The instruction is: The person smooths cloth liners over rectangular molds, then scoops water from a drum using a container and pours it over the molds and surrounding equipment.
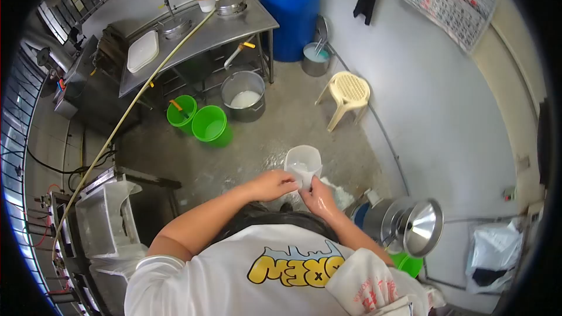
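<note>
A translucent white plastic pitcher (302, 155) is in front of my body, its open top facing up toward the camera. My right hand (319, 197) is wrapped round the near side of it, and the skin looks wet. My left hand (274, 185) has its fingers curled together against the pitcher's near left edge. The hand itself partly hides where its fingertips meet the plastic. Whether the pitcher holds any liquid I cannot tell.
Two green buckets (212, 126) and a large metal pot (244, 105) with white contents stand ahead on the wet floor. A cream stool (349, 90) is ahead right. A machine with a metal funnel (424, 227) stands close on my right; a yellowish hose (136, 98) crosses the left.
</note>
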Tool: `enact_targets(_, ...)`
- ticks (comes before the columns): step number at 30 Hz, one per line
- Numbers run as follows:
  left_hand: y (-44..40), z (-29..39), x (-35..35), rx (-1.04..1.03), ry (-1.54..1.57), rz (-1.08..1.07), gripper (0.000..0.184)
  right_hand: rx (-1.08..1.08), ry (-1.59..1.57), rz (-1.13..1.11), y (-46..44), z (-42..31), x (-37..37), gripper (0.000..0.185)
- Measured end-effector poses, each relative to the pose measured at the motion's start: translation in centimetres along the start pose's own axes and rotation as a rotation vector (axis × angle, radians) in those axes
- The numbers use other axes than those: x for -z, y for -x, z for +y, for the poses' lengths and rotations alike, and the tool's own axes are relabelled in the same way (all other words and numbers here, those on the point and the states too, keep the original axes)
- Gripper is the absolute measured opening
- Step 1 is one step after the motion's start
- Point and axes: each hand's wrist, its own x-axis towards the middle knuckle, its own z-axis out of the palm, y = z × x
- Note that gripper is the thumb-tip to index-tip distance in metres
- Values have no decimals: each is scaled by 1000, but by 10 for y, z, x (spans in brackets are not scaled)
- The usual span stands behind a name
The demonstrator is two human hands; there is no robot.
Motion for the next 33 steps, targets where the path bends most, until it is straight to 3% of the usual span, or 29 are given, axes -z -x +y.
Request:
enact_targets(5,-44,-87,68,317,-5,181,38,-42,-16,52,-112,19,49,39)
enact_targets(8,-61,-148,111,398,-24,248,41,75,-547,148,-186,16,72,34)
enact_targets(11,-96,-215,163,493,-55,296,41,171,-680,124,-290,9,89,44)
enact_targets(12,-112,-240,179,487,-40,312,41,91,-584,109,-326,14,95,50)
enact_targets(17,-216,-355,277,623,26,547,44,-141,-446,149,-503,59,81,44)
enact_targets(20,-266,-369,365,636,280,608,47,-321,-456,58,-576,24,106,38)
enact_targets(22,-287,-364,431,667,267,646,46,-416,-512,-11,-615,-1,126,35)
enact_targets(27,-335,-395,544,737,202,778,43,-137,-330,60,-740,-16,168,33)
enact_targets(29,-359,-401,576,746,275,970,39,9,-300,164,-801,-32,194,35)
enact_targets(31,-397,-401,603,787,348,1014,35,253,-298,304,-879,-36,223,36)
enact_targets(33,-438,-420,619,681,323,1148,34,348,-337,405,-959,-60,254,43)
